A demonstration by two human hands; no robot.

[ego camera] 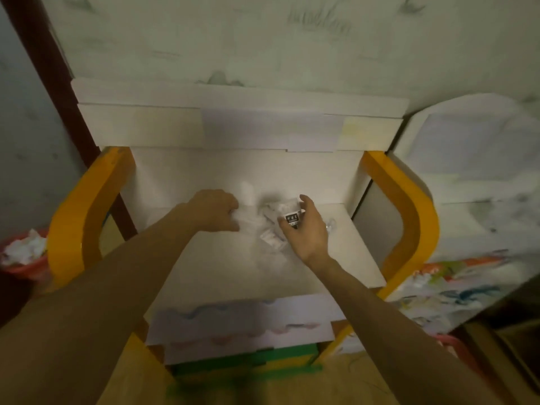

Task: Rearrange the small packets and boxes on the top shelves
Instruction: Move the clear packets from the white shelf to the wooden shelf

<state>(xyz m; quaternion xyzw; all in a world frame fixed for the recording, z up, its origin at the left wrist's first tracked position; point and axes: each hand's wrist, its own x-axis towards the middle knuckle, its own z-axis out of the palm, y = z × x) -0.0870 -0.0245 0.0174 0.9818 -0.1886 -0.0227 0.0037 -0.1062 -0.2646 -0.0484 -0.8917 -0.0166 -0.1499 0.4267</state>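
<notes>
Packets (pixel 270 229) between hands, box (pixel 293 219) in right hand (pixel 306 229)

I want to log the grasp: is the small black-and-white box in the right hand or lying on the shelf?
In the hand: the right hand curls its thumb and fingers round the small black-and-white box.

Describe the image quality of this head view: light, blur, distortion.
Head view: dim, greenish light; wide-angle bending curves the yellow shelf sides and stretches the forearms; motion blur smears the white packets and the left hand; only the dark label on the small box in the right hand stands out, unreadable.
</notes>
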